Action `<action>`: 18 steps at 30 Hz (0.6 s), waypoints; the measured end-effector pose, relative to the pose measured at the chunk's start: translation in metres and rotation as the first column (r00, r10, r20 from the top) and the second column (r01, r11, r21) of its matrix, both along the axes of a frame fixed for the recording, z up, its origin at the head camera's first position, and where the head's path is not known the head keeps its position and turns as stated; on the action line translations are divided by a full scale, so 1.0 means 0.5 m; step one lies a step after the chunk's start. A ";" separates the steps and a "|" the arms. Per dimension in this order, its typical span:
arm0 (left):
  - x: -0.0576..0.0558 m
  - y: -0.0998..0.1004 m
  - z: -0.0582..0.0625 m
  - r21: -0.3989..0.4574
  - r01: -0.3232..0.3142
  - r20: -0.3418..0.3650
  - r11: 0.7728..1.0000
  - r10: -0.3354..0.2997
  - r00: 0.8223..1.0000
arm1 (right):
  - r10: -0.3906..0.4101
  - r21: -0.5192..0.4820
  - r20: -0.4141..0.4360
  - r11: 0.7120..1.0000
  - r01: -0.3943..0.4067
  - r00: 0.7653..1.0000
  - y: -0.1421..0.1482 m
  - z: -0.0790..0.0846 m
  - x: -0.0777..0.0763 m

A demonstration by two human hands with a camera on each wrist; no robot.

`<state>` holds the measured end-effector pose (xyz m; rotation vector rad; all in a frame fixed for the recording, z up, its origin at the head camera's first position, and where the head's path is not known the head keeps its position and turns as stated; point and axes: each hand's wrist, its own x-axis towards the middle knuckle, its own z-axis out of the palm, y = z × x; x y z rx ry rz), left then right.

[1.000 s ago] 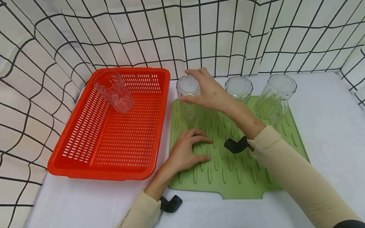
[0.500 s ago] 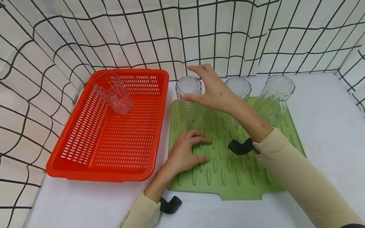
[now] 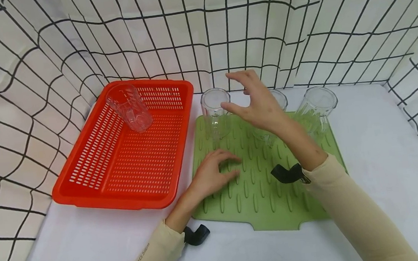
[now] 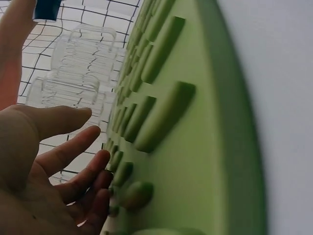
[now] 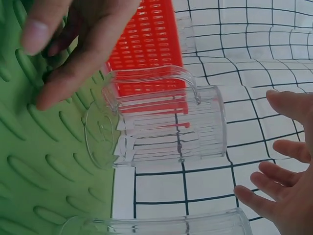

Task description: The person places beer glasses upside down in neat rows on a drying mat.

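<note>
Three clear glass mugs stand upside down in a row along the far side of a green ridged drying mat point(image 3: 263, 210). My right hand point(image 3: 262, 108) hovers with spread fingers just right of the left mug point(image 3: 215, 113), holding nothing. The right wrist view shows a gap between that hand point(image 5: 288, 171) and the mug point(image 5: 161, 122), whose handle is on the side toward the left hand. The middle mug point(image 3: 265, 138) is partly hidden behind my right hand; the right mug point(image 3: 315, 110) stands beyond the forearm. My left hand point(image 3: 213, 174) rests on the mat's left part, fingers loosely bent around nothing.
A red perforated plastic basket point(image 3: 191, 102) sits left of the mat, with one clear glass point(image 3: 132, 109) leaning inside it. White cloth point(image 3: 226, 256) covers the table. A black-wire grid point(image 3: 191, 30) backed with white sheeting encloses the back and sides.
My right hand has opened off the left mug and drawn away to the right, leaving it standing on the mat. The left hand has stayed nearly still.
</note>
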<state>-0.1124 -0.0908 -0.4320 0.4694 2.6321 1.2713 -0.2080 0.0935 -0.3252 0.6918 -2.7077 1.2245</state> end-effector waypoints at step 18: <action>0.001 0.014 0.084 0.234 -0.202 -0.030 0.951 0.215 0.976 | -0.059 -0.206 -0.164 0.978 0.025 0.985 0.076 -0.010 0.041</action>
